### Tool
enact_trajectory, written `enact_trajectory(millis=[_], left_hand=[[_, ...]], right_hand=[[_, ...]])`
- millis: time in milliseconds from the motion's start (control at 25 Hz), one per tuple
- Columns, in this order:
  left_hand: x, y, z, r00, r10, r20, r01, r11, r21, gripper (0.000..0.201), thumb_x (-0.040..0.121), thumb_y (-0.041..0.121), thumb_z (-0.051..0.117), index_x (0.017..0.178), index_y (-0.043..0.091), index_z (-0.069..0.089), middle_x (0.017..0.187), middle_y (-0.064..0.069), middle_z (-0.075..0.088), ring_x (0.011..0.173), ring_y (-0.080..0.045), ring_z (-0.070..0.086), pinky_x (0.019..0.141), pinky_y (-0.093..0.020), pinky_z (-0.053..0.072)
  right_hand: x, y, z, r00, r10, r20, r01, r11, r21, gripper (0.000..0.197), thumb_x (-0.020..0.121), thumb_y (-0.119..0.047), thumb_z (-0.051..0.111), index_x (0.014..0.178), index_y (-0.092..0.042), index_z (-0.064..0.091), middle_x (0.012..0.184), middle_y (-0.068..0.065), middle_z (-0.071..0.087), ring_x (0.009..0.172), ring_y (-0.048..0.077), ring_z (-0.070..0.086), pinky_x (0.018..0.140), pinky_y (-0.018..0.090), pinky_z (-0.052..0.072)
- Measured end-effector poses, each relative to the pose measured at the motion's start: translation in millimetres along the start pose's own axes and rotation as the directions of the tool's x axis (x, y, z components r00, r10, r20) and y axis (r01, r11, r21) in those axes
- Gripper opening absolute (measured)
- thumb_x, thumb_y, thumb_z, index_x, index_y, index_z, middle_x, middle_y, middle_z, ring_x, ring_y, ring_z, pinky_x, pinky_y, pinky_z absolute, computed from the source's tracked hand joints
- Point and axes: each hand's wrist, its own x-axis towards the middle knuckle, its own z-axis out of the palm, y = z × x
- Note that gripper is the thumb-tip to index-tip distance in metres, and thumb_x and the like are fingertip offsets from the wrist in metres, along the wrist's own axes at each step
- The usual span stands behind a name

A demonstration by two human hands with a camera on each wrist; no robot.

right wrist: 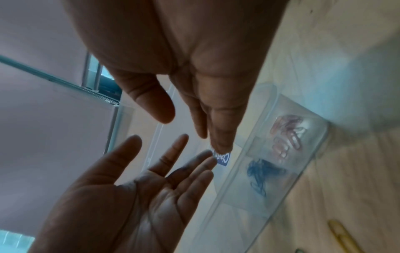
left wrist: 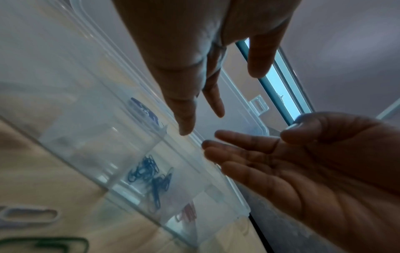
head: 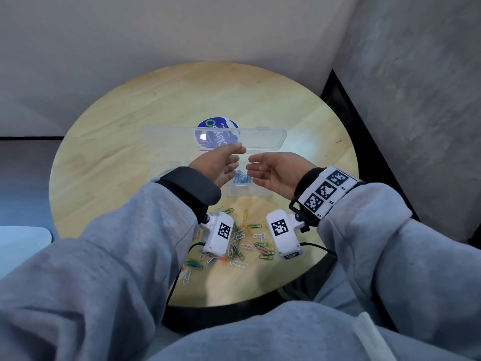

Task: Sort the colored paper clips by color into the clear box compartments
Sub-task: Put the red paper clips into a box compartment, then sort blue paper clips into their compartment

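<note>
The clear box (head: 256, 192) stands open mid-table, its lid (head: 263, 138) raised behind it. One compartment holds blue clips (head: 240, 178) (left wrist: 149, 174) (right wrist: 262, 172); the compartment beside it holds pinkish-red clips (left wrist: 188, 214) (right wrist: 288, 135). My left hand (head: 229, 162) (left wrist: 194, 102) and right hand (head: 260, 168) (right wrist: 194, 119) hover over the box, palms facing each other, fingers relaxed, holding nothing. Loose clips (head: 247, 243) in green, yellow, white and red lie scattered near the table's front edge, partly hidden by the wrist cameras.
The round wooden table (head: 130, 142) sits in a corner, with walls behind and to the right. A blue round label (head: 216, 125) lies behind the lid. A yellow clip (right wrist: 342, 236) lies beside the box. Cables hang off the front edge.
</note>
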Motion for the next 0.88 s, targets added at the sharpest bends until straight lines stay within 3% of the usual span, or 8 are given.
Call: enact_trajectory(millis=[80,200,280,360,440,520,640,880], left_hand=[[-6,0,0,0.999,0.038,0.034,-0.042,0.993,0.110,0.007,0.095,0.014,0.049,0.093,0.013,0.055,0.087,-0.004,0.055,0.077,-0.013,0.057,0.069,-0.019,0.048],[-16,-5,2,0.994,0.047,0.103,-0.087,0.901,0.426,0.020,0.091,0.002,0.050,0.076,0.016,0.053,0.068,-0.002,0.050,0.048,-0.006,0.051,0.042,-0.014,0.037],[-21,-12,4,0.988,-0.015,0.154,-0.097,0.715,0.692,0.017,0.087,0.009,0.058,0.073,0.017,0.054,0.066,0.001,0.050,0.049,-0.007,0.049,0.045,-0.017,0.036],[-24,-23,6,0.985,-0.078,0.153,-0.101,0.459,0.883,0.009,0.082,0.016,0.065,0.077,0.018,0.058,0.065,0.005,0.052,0.055,-0.010,0.049,0.051,-0.020,0.038],[-27,-34,7,0.988,-0.097,0.117,-0.093,0.226,0.970,0.007,0.079,0.019,0.068,0.085,0.020,0.063,0.067,0.007,0.054,0.063,-0.011,0.052,0.054,-0.020,0.039],[-26,-44,8,0.987,-0.126,0.096,-0.086,0.081,0.993,0.014,0.078,0.019,0.068,0.091,0.021,0.065,0.079,0.004,0.057,0.076,-0.015,0.053,0.062,-0.021,0.040],[-21,-57,9,0.983,-0.156,0.100,-0.102,-0.007,0.995,0.016,0.076,0.017,0.068,0.089,0.022,0.060,0.091,0.001,0.059,0.082,-0.018,0.053,0.067,-0.025,0.039],[-15,-69,12,0.985,-0.141,0.096,-0.100,-0.025,0.995,0.018,0.073,0.014,0.070,0.085,0.020,0.058,0.083,0.001,0.059,0.080,-0.019,0.054,0.055,-0.023,0.036]], right_hand=[[-8,0,-6,0.999,-0.030,0.016,0.032,0.988,-0.149,0.018,0.095,-0.007,0.041,0.088,-0.011,0.057,0.085,0.007,0.057,0.076,0.017,0.056,0.073,0.026,0.048],[-21,2,-21,1.000,-0.025,0.012,0.027,0.950,-0.310,0.020,0.092,-0.003,0.042,0.084,-0.012,0.058,0.082,0.005,0.058,0.073,0.016,0.057,0.069,0.027,0.047],[-28,8,-28,1.000,0.019,-0.017,-0.024,0.915,-0.403,0.021,0.092,-0.001,0.042,0.080,-0.011,0.056,0.078,0.004,0.056,0.069,0.014,0.055,0.066,0.025,0.046],[-32,17,-31,0.997,0.060,-0.048,-0.076,0.852,-0.518,0.021,0.092,0.000,0.046,0.077,-0.011,0.055,0.075,0.004,0.054,0.066,0.013,0.053,0.063,0.023,0.045],[-32,26,-34,0.995,0.075,-0.067,-0.101,0.755,-0.648,0.018,0.089,-0.001,0.052,0.075,-0.011,0.055,0.073,0.004,0.055,0.064,0.012,0.053,0.063,0.023,0.047],[-31,36,-35,0.992,0.086,-0.094,-0.127,0.619,-0.775,0.011,0.086,-0.004,0.059,0.078,-0.011,0.058,0.073,0.003,0.057,0.065,0.013,0.054,0.064,0.024,0.050],[-31,48,-27,0.992,0.102,-0.079,-0.112,0.374,-0.921,0.014,0.081,-0.006,0.064,0.090,-0.016,0.064,0.075,-0.003,0.057,0.068,0.012,0.054,0.067,0.025,0.050],[-24,59,-12,0.988,0.109,0.106,0.112,-0.054,-0.992,0.032,0.077,-0.006,0.061,0.099,-0.028,0.065,0.076,-0.011,0.047,0.079,0.014,0.051,0.066,0.024,0.042]])
